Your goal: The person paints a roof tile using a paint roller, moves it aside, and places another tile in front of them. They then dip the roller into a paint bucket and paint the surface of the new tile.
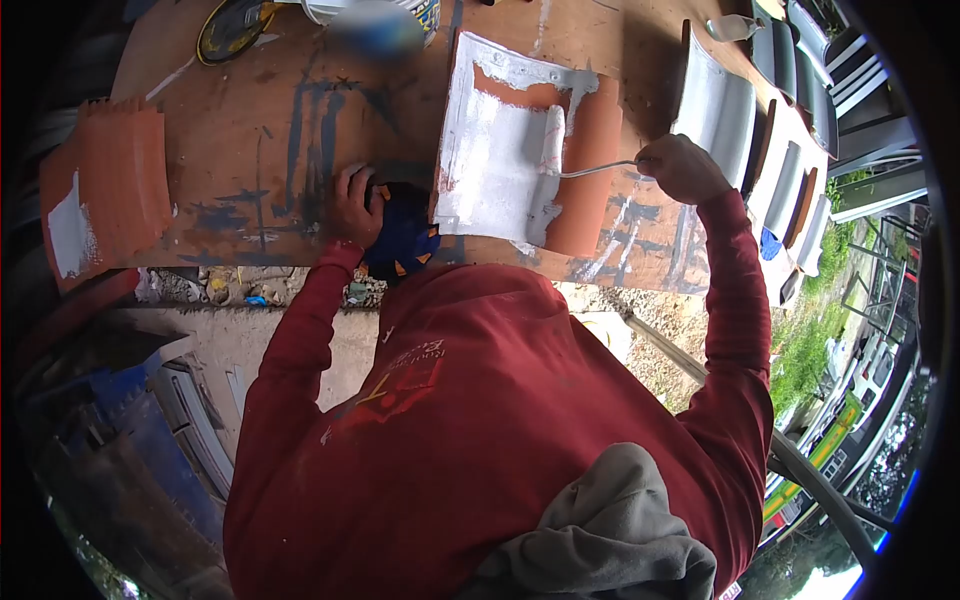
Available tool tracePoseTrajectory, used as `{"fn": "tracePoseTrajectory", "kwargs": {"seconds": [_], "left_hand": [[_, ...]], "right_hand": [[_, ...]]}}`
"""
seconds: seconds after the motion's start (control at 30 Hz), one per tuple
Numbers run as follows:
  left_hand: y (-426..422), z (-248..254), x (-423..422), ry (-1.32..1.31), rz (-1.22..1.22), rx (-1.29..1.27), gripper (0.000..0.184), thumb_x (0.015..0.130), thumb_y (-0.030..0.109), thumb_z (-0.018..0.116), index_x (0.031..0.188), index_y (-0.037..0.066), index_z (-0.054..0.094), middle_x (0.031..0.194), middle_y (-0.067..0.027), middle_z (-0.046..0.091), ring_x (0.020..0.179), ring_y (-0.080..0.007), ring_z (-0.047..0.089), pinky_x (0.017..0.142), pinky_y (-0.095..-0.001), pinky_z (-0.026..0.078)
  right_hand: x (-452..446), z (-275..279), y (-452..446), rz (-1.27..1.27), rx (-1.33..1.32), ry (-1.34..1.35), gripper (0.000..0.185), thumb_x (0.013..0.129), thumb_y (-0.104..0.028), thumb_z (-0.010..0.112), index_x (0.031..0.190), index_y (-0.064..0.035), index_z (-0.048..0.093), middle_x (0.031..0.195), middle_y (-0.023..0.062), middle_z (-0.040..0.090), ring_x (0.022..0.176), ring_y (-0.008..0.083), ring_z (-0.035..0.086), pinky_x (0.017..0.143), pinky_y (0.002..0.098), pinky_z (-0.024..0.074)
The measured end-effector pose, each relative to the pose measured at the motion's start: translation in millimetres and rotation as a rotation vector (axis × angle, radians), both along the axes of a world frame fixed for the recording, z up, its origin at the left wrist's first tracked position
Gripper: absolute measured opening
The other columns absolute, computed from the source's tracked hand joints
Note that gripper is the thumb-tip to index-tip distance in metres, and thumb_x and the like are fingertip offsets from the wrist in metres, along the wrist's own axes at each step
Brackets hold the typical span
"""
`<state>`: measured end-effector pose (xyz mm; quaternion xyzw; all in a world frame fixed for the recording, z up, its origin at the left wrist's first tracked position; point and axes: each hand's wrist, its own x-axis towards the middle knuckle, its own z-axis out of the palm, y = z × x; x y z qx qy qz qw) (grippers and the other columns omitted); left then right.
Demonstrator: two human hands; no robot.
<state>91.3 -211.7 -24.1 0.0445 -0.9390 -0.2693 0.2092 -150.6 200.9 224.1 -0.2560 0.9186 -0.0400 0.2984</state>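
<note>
My right hand is closed around the handle end of a paint roller, whose thin wire frame runs left across a roof tile. The white-coated roller sleeve lies on the tile's face. The terracotta roof tile is covered in white paint on its left and middle, with bare orange on the right and a patch near the top. My left hand rests at the table's near edge, fingers bent and somewhat apart, beside a dark blue and orange cloth-like item. Whether it touches that item I cannot tell.
The paint-stained wooden table holds another partly white tile at left. A paint bucket, blurred in part, and a round black lid stand at the back. Grey-white tiles and a bottle are at right.
</note>
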Motion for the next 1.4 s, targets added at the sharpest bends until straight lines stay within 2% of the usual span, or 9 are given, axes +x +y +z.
{"fn": "tracePoseTrajectory", "kwargs": {"seconds": [0.2, 0.3, 0.43, 0.63, 0.7, 0.77, 0.9, 1.23, 1.4], "left_hand": [[-0.8, -4.8, 2.4, -0.032, 0.023, -0.039, 0.039, 0.087, 0.015, 0.068, 0.126, 0.008, 0.064, 0.128, -0.0149, 0.058, 0.116, -0.0400, 0.059, 0.096, -0.0499, 0.050], [-1.8, -7.0, 0.7, -0.026, 0.011, -0.006, 0.041, 0.086, 0.015, 0.068, 0.126, 0.008, 0.064, 0.129, -0.0142, 0.058, 0.116, -0.0399, 0.059, 0.097, -0.0500, 0.049], [-2.0, -5.0, 1.6, -0.040, 0.024, -0.002, 0.041, 0.086, 0.015, 0.068, 0.127, 0.008, 0.064, 0.129, -0.0134, 0.058, 0.116, -0.0397, 0.058, 0.098, -0.0500, 0.049], [1.1, -1.2, 0.9, -0.045, 0.018, 0.035, 0.039, 0.088, 0.014, 0.067, 0.126, 0.007, 0.064, 0.128, -0.0134, 0.059, 0.117, -0.0393, 0.058, 0.098, -0.0492, 0.049], [0.3, -1.6, 1.1, -0.030, 0.021, 0.012, 0.037, 0.088, 0.013, 0.067, 0.125, 0.007, 0.064, 0.127, -0.0137, 0.059, 0.116, -0.0395, 0.058, 0.097, -0.0489, 0.050], [-0.9, -0.3, 0.2, -0.025, 0.004, 0.020, 0.037, 0.088, 0.012, 0.067, 0.125, 0.006, 0.064, 0.127, -0.0139, 0.059, 0.116, -0.0396, 0.058, 0.097, -0.0491, 0.050], [1.3, 3.0, 0.6, -0.054, 0.015, 0.028, 0.037, 0.088, 0.011, 0.067, 0.125, 0.006, 0.064, 0.127, -0.0142, 0.059, 0.116, -0.0399, 0.058, 0.097, -0.0498, 0.050], [1.1, 1.7, 0.9, -0.044, 0.017, -0.018, 0.038, 0.088, 0.012, 0.066, 0.125, 0.005, 0.063, 0.128, -0.0158, 0.058, 0.116, -0.0408, 0.058, 0.098, -0.0505, 0.049], [0.2, 2.4, 0.8, -0.050, 0.003, -0.002, 0.035, 0.094, 0.016, 0.063, 0.127, 0.006, 0.064, 0.129, -0.0181, 0.059, 0.120, -0.0418, 0.058, 0.100, -0.0493, 0.049]], "right_hand": [[5.9, 2.8, -23.6, 0.029, 0.035, 0.049, 0.016, 0.088, -0.017, 0.070, 0.093, -0.0054, 0.080, 0.088, 0.0180, 0.075, 0.083, 0.0366, 0.073, 0.079, 0.0442, 0.0558], [10.6, -14.8, -28.4, 0.040, -0.112, -0.071, 0.020, 0.090, -0.020, 0.070, 0.094, -0.0022, 0.077, 0.079, 0.0223, 0.070, 0.076, 0.0387, 0.069, 0.073, 0.0464, 0.0527], [16.9, -6.3, -3.0, -0.021, 0.046, 0.013, 0.017, 0.089, -0.019, 0.068, 0.090, -0.0051, 0.077, 0.080, 0.0229, 0.069, 0.077, 0.0408, 0.069, 0.072, 0.0484, 0.0535], [40.1, 0.3, -9.4, -0.114, -0.193, 0.115, 0.020, 0.092, -0.022, 0.065, 0.096, -0.0073, 0.078, 0.089, 0.0218, 0.071, 0.084, 0.0425, 0.069, 0.077, 0.0477, 0.0542], [35.4, -9.0, -5.5, -0.119, -0.199, 0.153, 0.021, 0.092, -0.022, 0.065, 0.097, -0.0069, 0.079, 0.092, 0.0204, 0.072, 0.086, 0.0415, 0.070, 0.078, 0.0473, 0.0548], [24.7, -11.2, 2.8, -0.085, 0.024, 0.120, 0.021, 0.092, -0.022, 0.065, 0.099, -0.0078, 0.079, 0.092, 0.0194, 0.073, 0.085, 0.0404, 0.070, 0.079, 0.0466, 0.0554], [20.8, 5.4, -6.0, -0.082, -0.093, 0.186, 0.020, 0.090, -0.021, 0.066, 0.099, -0.0088, 0.080, 0.093, 0.0184, 0.075, 0.087, 0.0389, 0.071, 0.081, 0.0470, 0.0555], [-27.4, 13.3, -5.6, 0.003, 0.091, 0.182, 0.022, 0.090, -0.025, 0.069, 0.096, -0.0058, 0.078, 0.093, 0.0189, 0.074, 0.092, 0.0383, 0.071, 0.083, 0.0468, 0.0539], [-33.1, -17.6, -29.1, 0.046, -0.111, -0.003, 0.022, 0.093, -0.021, 0.069, 0.104, -0.0052, 0.078, 0.099, 0.0176, 0.076, 0.094, 0.0355, 0.072, 0.085, 0.0433, 0.0547]]}}
